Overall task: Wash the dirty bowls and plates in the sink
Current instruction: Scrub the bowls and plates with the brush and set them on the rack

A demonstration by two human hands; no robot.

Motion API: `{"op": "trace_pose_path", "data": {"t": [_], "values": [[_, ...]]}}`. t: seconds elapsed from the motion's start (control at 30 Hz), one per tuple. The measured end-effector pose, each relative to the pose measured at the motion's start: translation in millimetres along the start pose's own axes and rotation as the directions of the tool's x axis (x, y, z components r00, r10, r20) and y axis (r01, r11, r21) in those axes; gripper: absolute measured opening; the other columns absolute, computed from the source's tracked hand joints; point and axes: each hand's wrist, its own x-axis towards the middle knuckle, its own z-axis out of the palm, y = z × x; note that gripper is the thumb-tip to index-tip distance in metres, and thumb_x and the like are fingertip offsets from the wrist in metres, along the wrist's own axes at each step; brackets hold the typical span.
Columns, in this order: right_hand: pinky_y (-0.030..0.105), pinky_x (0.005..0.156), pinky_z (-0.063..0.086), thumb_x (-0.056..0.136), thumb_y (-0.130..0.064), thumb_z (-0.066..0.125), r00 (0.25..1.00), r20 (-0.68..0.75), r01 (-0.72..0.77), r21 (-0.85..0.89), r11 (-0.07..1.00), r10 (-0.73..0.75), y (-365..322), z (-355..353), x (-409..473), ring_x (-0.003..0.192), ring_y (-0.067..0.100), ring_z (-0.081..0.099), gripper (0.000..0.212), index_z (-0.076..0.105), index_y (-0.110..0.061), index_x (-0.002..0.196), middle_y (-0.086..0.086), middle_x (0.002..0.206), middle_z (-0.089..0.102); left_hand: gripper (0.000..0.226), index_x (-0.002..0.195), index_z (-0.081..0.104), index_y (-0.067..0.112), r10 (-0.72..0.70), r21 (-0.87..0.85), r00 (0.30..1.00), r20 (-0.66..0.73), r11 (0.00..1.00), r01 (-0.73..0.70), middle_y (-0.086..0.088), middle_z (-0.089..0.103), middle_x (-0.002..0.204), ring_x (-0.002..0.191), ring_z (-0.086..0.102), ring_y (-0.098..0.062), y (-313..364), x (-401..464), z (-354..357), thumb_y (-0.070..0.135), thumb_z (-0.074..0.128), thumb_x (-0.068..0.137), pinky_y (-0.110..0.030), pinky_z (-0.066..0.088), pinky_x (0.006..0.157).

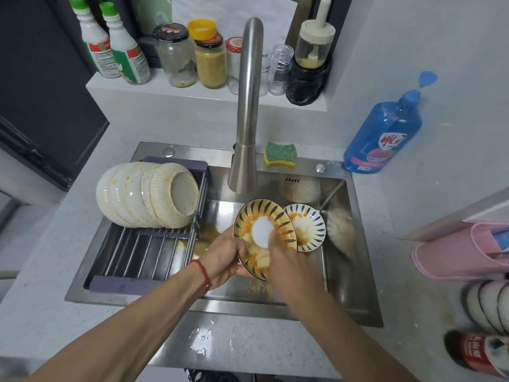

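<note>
Holding a striped plate (278, 216) tilted over the sink (355, 271), the left hand (224, 255) grips the plate's lower left rim, fingers curled round the edge. The right hand (286, 260) lies against the plate's face and lower right rim; its fingers are blurred, so whether they curl round the rim or press flat cannot be told. Orange sauce stains ring the plate's white centre. A red string (202, 272) circles the left wrist.

A second striped plate (309, 230), also stained, stands tilted just behind and to the right of the first, inside the basin. A pale ribbed dish (340, 230) leans against the basin's right wall. The faucet (248, 106) rises from the rear deck, its spout ending above the plates.

A stack of pale bowls (143, 194), streaked with orange, lies on its side on the drying rack (137, 257) spanning the left of the sink. A green-and-yellow sponge (280, 153) rests on the rear deck. A blue soap bottle (382, 133) stands on the bench (41, 299) at the sink's right rear corner. Jars (192, 56) line the shelf behind the faucet.
</note>
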Motion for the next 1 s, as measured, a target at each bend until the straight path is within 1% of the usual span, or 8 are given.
{"op": "trace_pose_path", "data": {"t": [0.07,0.2,0.33,0.43,0.57,0.7,0.83,1.0], "values": [[0.039,0.072,0.036,0.099,-0.009,0.042,0.998,0.029,0.052,0.031,0.998,-0.053,-8,2,-7,0.106,0.036,0.064,0.073,0.007,-0.015,0.161,0.015,0.122,0.065,0.073,0.132,0.058,0.007,-0.003,0.015,1.000,0.003,1.000,0.003,-0.009,0.063,0.080,0.064,0.063,-0.024,0,-1,-1,-0.019,0.032,0.068,-0.051,0.062,0.063],[0.036,0.070,0.040,0.097,-0.009,0.048,0.993,-0.024,-0.110,0.054,0.992,0.112,15,0,11,0.104,0.034,0.067,0.070,0.015,-0.010,0.159,0.014,0.119,0.068,0.062,0.122,0.058,0.005,0.000,0.062,0.999,0.047,0.998,-0.003,-0.004,0.071,0.078,0.076,0.072,-0.026,1,-4,-1,-0.021,0.033,0.072,-0.056,0.062,0.070],[0.041,0.073,0.043,0.097,-0.008,0.045,0.999,0.015,0.029,0.095,0.995,-0.030,-4,3,-1,0.103,0.035,0.065,0.074,0.009,-0.016,0.161,0.016,0.120,0.065,0.063,0.124,0.057,0.003,-0.024,0.111,0.999,0.033,0.994,0.021,-0.004,0.058,0.068,0.059,0.061,-0.019,2,0,-2,-0.019,0.033,0.070,-0.053,0.061,0.066],[0.041,0.079,0.048,0.095,-0.007,0.042,0.991,0.022,-0.137,0.089,0.987,0.135,16,-1,18,0.106,0.035,0.065,0.073,0.011,-0.011,0.162,0.015,0.123,0.065,0.064,0.127,0.054,0.002,-0.036,0.112,0.998,0.059,0.993,0.029,-0.012,0.066,0.089,0.076,0.072,-0.027,1,-3,-1,-0.015,0.043,0.066,-0.059,0.061,0.070],[0.042,0.076,0.041,0.098,-0.007,0.045,0.997,0.066,0.029,0.128,0.991,-0.038,-6,1,-13,0.109,0.038,0.062,0.076,0.007,-0.018,0.162,0.013,0.146,0.049,0.071,0.132,0.054,0.003,-0.026,0.098,0.999,0.038,0.995,0.023,-0.011,0.059,0.081,0.065,0.062,-0.025,0,1,-4,-0.018,0.036,0.067,-0.059,0.062,0.070],[0.040,0.073,0.051,0.100,-0.013,0.048,0.992,0.026,-0.125,0.134,0.983,0.123,28,8,-3,0.093,0.028,0.066,0.073,0.009,-0.018,0.161,0.010,0.111,0.066,0.073,0.132,0.057,0.008,0.002,0.072,0.998,0.064,0.997,-0.006,-0.016,0.070,0.105,0.091,0.073,-0.033,0,2,-3,-0.017,0.042,0.065,-0.056,0.061,0.075],[0.038,0.068,0.039,0.100,-0.012,0.046,0.997,0.075,0.005,0.109,0.994,-0.013,6,16,-27,0.082,0.029,0.058,0.075,0.004,-0.019,0.162,0.010,0.110,0.067,0.073,0.127,0.062,0.010,0.026,0.089,0.999,0.019,0.996,-0.027,-0.015,0.070,0.106,0.081,0.071,-0.023,2,5,0,-0.021,0.035,0.066,-0.045,0.059,0.066],[0.037,0.071,0.037,0.103,-0.016,0.042,0.987,0.132,-0.111,0.123,0.986,0.094,19,23,-20,0.096,0.032,0.062,0.069,0.008,-0.018,0.163,0.012,0.116,0.065,0.079,0.127,0.061,0.022,0.048,0.198,0.999,0.010,0.979,-0.049,-0.011,0.066,0.096,0.074,0.062,-0.021,7,5,1,-0.008,0.046,0.054,-0.055,0.054,0.074]]}}
